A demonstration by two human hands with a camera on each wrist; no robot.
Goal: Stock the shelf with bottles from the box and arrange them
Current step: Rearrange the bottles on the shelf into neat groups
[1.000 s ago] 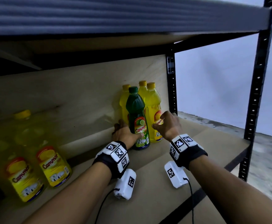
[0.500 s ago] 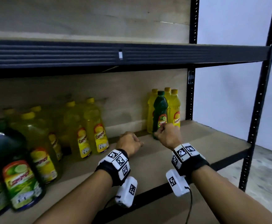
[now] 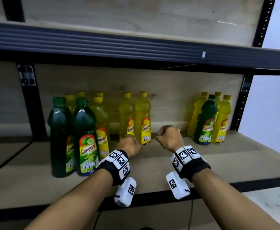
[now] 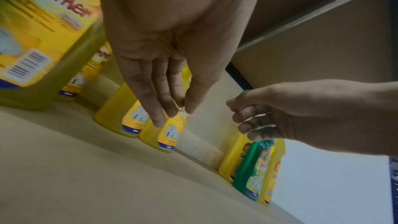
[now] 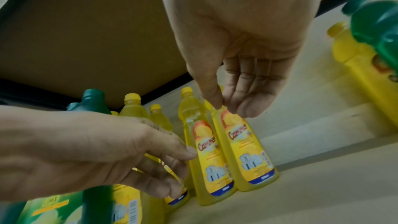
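Note:
Bottles stand in three groups on the wooden shelf board (image 3: 219,163). Two big green bottles (image 3: 86,138) front several yellow ones at the left. A pair of yellow bottles (image 3: 142,118) stands in the middle. At the right, a green bottle (image 3: 205,120) stands among yellow bottles (image 3: 222,120). My left hand (image 3: 132,144) hovers just in front of the middle pair, fingers relaxed and holding nothing. My right hand (image 3: 165,135) hangs beside the pair on its right, loosely curled and holding nothing. The right wrist view shows that pair (image 5: 243,151) upright and untouched.
An upper shelf beam (image 3: 136,45) runs low over the bottles. Black uprights (image 3: 240,103) bound the bay at the right, with another upright (image 3: 31,103) at the left. Bare board lies between the middle pair and the right group. No box is in view.
Both hands have left the right-hand green bottle and drawn back and leftward to the middle yellow pair. The head view has pulled back and now shows the whole bay.

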